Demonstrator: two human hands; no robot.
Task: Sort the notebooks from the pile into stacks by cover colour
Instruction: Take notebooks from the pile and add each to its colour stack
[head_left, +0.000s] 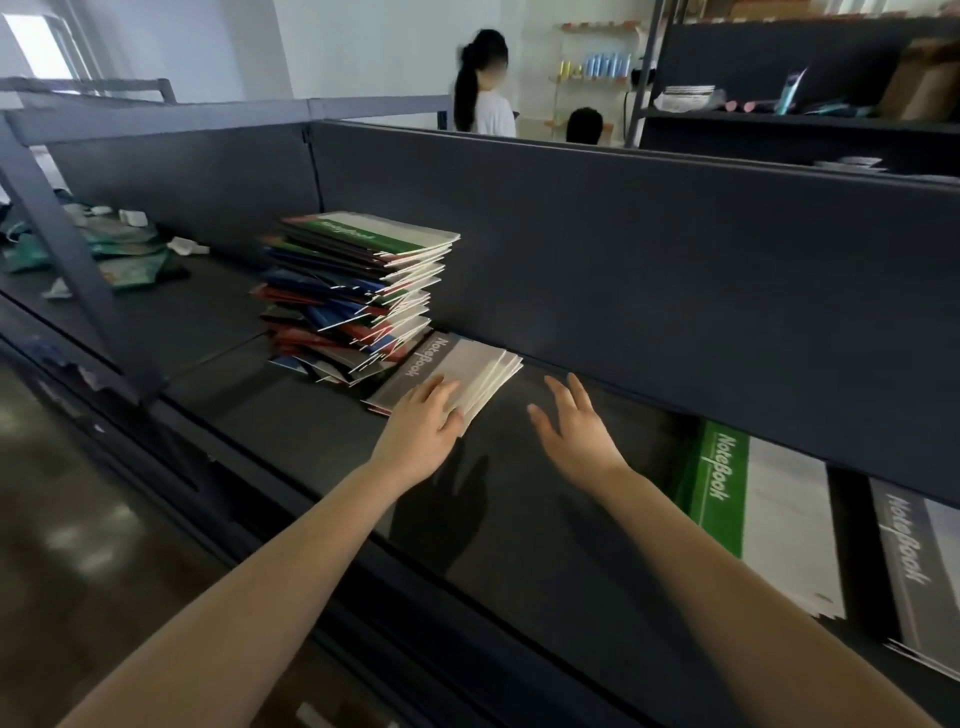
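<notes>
A tall uneven pile of notebooks (358, 291) with red, blue, green and grey covers stands on the dark shelf (311, 431), a green one on top. Right beside its base lies a low stack topped by a grey notebook (452, 366). My left hand (423, 423) rests flat on the near corner of that grey notebook, fingers straight. My right hand (576, 426) hovers open over the bare shelf just to the right, touching nothing. At the right edge lie a green stack (753, 514) and another grey stack (924, 566).
A dark back panel (623, 249) runs behind the shelf. A metal post (67, 260) stands at the left, with green packets (130, 254) beyond it. Two people stand behind the panel. Floor lies below at the left.
</notes>
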